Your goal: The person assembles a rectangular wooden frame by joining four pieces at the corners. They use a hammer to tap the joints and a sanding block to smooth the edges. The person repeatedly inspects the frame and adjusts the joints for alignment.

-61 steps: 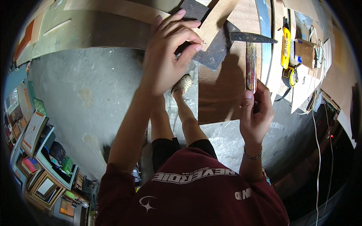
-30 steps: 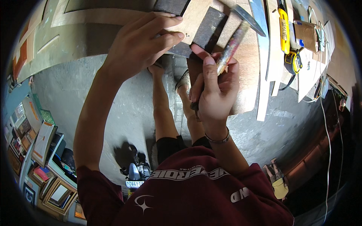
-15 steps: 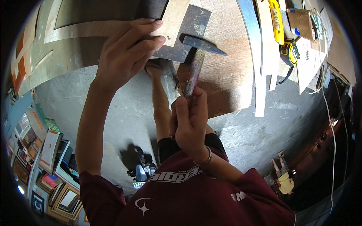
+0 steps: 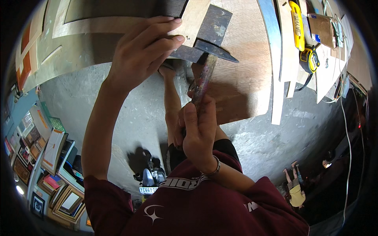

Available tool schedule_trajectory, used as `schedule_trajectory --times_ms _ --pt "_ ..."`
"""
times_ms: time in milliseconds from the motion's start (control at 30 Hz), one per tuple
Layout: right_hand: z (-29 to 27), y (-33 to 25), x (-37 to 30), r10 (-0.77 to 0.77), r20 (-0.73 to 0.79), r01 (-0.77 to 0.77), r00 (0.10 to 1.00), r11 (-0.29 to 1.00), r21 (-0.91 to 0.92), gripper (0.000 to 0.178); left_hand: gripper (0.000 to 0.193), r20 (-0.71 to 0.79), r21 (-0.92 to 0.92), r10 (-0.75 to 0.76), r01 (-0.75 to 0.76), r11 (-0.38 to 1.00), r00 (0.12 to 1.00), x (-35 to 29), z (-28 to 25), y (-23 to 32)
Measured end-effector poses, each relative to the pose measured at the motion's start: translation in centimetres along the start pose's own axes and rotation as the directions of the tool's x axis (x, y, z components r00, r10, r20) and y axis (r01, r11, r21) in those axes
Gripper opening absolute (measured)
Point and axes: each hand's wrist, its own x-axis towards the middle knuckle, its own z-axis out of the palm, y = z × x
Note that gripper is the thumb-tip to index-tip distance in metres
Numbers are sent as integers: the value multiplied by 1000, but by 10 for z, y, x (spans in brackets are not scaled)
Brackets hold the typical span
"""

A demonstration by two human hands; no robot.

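Note:
My left hand (image 4: pixel 146 53) holds the side of a pale wooden strip (image 4: pixel 197 17), its fingertips at the strip's left edge near the close end. The strip lies over a dark, stained metal plate (image 4: pixel 216 25) on the workbench. In my right hand (image 4: pixel 198 128), fingers wrap round the worn, paint-marked handle of a hammer (image 4: pixel 204 76). The hammer's dark head, tapered toward the right, is at the strip's near end, overlapping the plate in view. I cannot tell whether the head touches the wood. Beneath it spreads a brown plywood sheet (image 4: pixel 244 70).
A flat wooden frame (image 4: pixel 94 26) lies at the left of the bench. On the right are long strips (image 4: pixel 277 104), a yellow cutter (image 4: pixel 297 27), a tape measure (image 4: pixel 309 59) and a small cardboard box (image 4: pixel 322 29). A white cable (image 4: pixel 348 145) hangs at right. A person (image 4: pixel 296 192) is far off.
The hammer head has come left and closer to the strip's near end. My left hand keeps its place on the strip. The whole view has shifted slightly.

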Motion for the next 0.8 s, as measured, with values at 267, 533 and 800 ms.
schedule_trajectory --times_ms 267,533,800 --pt "-3 -10 -4 35 -9 -36 999 994 -103 28 13 -48 -9 -21 21 1000 999 -3 5 0" --pt "-59 -56 8 -176 32 154 984 742 -652 32 15 -73 42 -89 92 995 993 -10 9 0" --pt "-75 -83 18 -202 282 345 938 458 -819 33 6 -67 -21 -150 149 989 986 -5 4 10"
